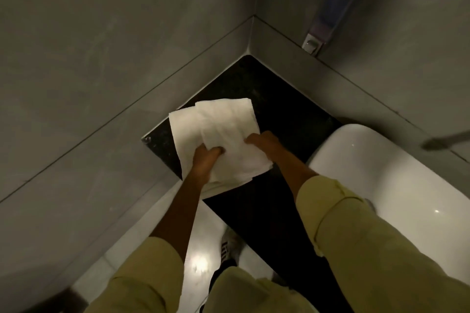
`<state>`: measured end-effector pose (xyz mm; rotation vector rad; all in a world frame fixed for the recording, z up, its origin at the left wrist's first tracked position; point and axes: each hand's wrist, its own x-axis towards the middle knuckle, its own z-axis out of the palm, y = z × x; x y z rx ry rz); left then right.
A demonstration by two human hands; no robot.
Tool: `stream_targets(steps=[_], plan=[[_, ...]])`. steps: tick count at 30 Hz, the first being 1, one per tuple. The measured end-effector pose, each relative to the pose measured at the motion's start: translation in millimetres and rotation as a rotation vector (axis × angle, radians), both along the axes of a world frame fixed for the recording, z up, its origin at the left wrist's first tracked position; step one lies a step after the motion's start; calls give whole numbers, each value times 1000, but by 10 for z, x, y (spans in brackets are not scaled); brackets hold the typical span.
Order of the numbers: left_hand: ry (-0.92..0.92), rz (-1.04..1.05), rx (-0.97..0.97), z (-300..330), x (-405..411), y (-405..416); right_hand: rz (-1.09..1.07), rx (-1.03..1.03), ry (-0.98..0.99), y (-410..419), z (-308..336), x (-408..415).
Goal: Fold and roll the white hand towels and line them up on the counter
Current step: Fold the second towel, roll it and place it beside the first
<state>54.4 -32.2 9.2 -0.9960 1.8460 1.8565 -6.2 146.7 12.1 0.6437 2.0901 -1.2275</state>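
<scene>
A stack of flat white hand towels [218,124] lies on the black stone counter [287,119], near its left end by the wall corner. The top towel sits skewed over the ones beneath. My left hand [204,161] grips the near left part of the towels, fingers curled into the cloth. At the near right edge of the top towel, my right hand [264,141] pinches the cloth. Both forearms reach in from below, with yellow-green sleeves rolled up.
A white basin [381,173] is set in the counter to the right of the towels. Grey tiled walls meet in a corner behind the counter. A metal soap dispenser [330,10] hangs on the right wall. Below the counter's front edge are glossy floor and my shoe [229,249].
</scene>
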Motion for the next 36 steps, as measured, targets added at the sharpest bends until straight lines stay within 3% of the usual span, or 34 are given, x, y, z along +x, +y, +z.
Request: stream_targets(steps=[4, 8, 13, 18, 23, 29, 33, 36], plan=[[95, -69, 178, 108, 63, 0, -83, -190, 13, 195, 309, 12], [110, -192, 231, 439, 145, 172, -185, -324, 128, 540, 804, 371], [311, -467, 301, 1074, 528, 981, -395, -467, 369, 1372, 1227, 1391], [323, -826, 337, 1290, 982, 2134, -797, -454, 636, 2196, 1505, 2680], [280, -1173, 423, 1456, 1691, 3377, -1147, -314, 749, 2891, 1622, 4056], [287, -1464, 453, 1384, 2682, 4716, -1411, -160, 868, 3647, 1500, 5266], [323, -1643, 295, 990, 3181, 5479, -1513, 49, 799, 4123, 1116, 5793], [222, -1684, 140, 504, 3528, 5726, -1556, 144, 541, 4361, 500, 6165]])
